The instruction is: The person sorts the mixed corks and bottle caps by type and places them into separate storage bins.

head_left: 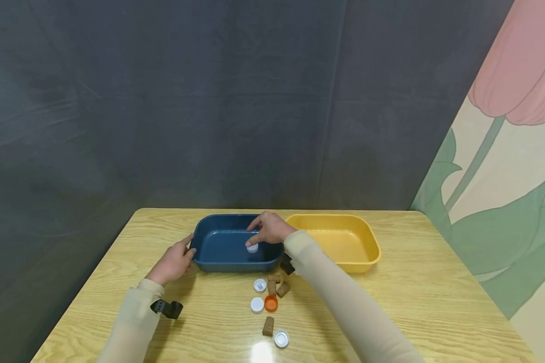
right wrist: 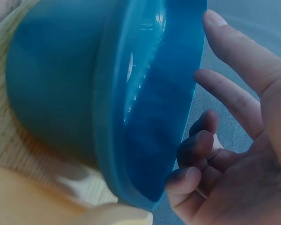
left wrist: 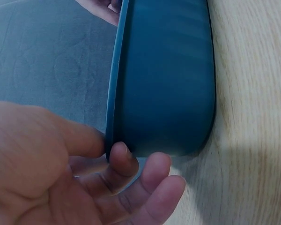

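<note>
The left hand (head_left: pixel 171 263) grips the rim of a blue plastic tub (head_left: pixel 222 267) at its left end, the fingers bent about the edge. The right hand (head_left: pixel 272 227) reaches over the tub, thumb and forefinger spread apart with nothing between them, the other fingers loosely curled. Just beneath these fingers, inside the tub, is a white bottle cap (head_left: pixel 252 248). To the right of the right fingers stands a yellow plastic tub (head_left: pixel 340 239). Nearer the person than the right fingers, on the wood-grain worktop (head_left: pixel 413 292), lie three white caps (head_left: pixel 257 305), an orange cap (head_left: pixel 271 303) and several brown corks (head_left: pixel 268 326).
</note>
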### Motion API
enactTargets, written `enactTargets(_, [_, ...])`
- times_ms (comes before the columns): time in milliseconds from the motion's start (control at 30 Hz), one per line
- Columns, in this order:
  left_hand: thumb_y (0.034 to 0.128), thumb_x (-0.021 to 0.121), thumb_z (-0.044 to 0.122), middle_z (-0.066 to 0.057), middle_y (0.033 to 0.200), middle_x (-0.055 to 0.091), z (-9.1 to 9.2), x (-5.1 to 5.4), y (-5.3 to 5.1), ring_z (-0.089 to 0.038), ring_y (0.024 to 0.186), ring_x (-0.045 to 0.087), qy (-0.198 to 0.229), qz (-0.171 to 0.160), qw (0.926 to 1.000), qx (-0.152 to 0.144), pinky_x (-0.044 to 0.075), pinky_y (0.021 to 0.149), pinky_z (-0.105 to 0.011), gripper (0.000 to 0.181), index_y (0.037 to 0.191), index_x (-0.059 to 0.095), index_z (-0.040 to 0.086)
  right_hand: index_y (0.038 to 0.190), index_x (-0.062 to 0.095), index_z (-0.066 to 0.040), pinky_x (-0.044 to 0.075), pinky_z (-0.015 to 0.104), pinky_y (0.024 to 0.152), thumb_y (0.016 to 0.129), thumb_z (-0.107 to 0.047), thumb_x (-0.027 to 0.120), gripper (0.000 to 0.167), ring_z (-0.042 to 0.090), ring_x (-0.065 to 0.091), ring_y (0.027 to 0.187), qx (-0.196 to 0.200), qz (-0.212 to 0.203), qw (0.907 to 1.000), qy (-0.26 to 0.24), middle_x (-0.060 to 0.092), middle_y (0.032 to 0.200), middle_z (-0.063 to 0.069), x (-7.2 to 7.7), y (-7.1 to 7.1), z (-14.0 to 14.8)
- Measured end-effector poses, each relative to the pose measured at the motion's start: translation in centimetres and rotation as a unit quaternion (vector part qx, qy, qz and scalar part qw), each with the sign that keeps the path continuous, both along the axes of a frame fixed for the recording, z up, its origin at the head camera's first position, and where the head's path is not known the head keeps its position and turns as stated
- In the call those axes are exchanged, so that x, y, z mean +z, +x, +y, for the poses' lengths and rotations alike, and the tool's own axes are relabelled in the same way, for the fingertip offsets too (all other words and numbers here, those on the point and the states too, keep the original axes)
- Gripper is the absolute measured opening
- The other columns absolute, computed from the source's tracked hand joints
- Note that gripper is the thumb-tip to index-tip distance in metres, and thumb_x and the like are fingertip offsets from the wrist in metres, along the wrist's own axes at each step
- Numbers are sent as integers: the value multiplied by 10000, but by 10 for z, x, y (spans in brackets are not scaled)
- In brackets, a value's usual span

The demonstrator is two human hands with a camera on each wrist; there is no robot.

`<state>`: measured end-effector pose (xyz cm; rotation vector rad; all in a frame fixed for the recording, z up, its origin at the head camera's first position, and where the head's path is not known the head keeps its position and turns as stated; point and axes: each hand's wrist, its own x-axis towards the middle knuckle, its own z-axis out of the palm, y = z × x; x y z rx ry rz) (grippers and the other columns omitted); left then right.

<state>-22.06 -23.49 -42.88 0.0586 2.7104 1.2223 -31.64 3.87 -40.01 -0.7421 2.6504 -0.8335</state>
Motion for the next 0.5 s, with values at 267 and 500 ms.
enactTargets(267, [1086, 376, 93, -96, 672, 519, -1, -2, -2, -162, 528, 476, -51, 5, 10000, -37, 401, 512, -304, 579, 1584, 114, -46, 1181, 760, -124, 521, 380, 919, 793, -301, 868, 440, 232, 585, 1083, 78, -147, 9995, -262, 668, 1229, 31, 2, 7, 5])
enactTargets(500, [1087, 377, 94, -107, 683, 528, -1, -2, -3, -163, 538, 485, -91, 3, 10000, -32, 402, 517, -305, 579, 1582, 115, -51, 1212, 747, -145, 504, 327, 821, 817, -322, 846, 444, 190, 542, 996, 326, -164, 9973, -630, 667, 1222, 74, 9, 21, 15])
